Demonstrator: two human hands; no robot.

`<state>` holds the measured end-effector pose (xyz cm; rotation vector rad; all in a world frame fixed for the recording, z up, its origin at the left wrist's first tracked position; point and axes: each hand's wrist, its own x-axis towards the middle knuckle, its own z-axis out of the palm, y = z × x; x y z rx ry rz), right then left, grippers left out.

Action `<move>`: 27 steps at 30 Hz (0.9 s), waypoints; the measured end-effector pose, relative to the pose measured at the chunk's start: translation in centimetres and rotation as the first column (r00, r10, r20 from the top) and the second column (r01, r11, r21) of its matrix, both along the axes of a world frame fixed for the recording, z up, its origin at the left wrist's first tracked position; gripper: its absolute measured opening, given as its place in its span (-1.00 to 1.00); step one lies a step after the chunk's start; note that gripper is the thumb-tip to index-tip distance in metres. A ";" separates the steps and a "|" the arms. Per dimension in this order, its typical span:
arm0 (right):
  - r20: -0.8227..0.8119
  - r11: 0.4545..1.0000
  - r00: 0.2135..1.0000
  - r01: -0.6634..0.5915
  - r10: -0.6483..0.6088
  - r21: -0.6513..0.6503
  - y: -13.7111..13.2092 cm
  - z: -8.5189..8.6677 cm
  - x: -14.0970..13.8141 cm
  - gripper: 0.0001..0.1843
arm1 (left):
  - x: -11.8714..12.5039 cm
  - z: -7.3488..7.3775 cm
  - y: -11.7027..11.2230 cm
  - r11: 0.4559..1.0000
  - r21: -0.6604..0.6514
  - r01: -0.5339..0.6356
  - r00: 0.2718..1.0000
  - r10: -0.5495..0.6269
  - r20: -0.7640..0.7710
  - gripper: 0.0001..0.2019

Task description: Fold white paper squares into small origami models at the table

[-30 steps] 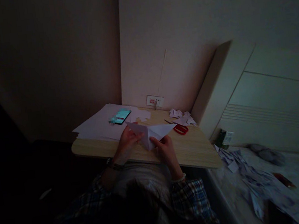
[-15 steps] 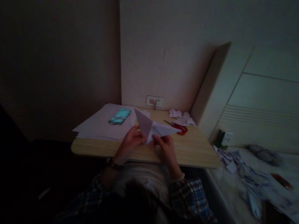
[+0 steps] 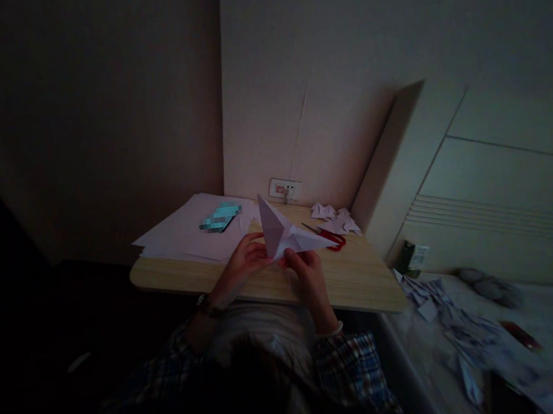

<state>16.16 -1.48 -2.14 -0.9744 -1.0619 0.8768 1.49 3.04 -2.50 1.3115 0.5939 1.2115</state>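
Note:
A white sheet of folded paper [image 3: 280, 239], with one pointed flap standing up and another stretching right, is held over the front part of the table. My right hand [image 3: 305, 272] pinches its lower edge, thumb on top. At the paper's left edge, my left hand [image 3: 245, 258] has its fingers curled against it, their tips partly hidden behind the fold. Just beyond the right point lie red-handled scissors [image 3: 333, 239], partly covered by the paper.
A stack of white paper [image 3: 179, 236] with a lit phone [image 3: 220, 217] on it fills the table's left side. Several small folded paper pieces [image 3: 335, 216] lie at the back right, near a wall socket [image 3: 284, 189]. More papers [image 3: 451, 313] are scattered on the bed at right.
The upright flap of the paper has swung a little to the right and stands steeper. My hands have stayed in nearly the same place.

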 end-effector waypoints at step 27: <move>-0.275 0.974 0.934 -0.210 0.226 0.086 0.3 -0.3 -0.2 -0.69 | 0.0 0.0 -0.1 0.981 0.148 -0.129 0.965 0.158 -0.209 -0.73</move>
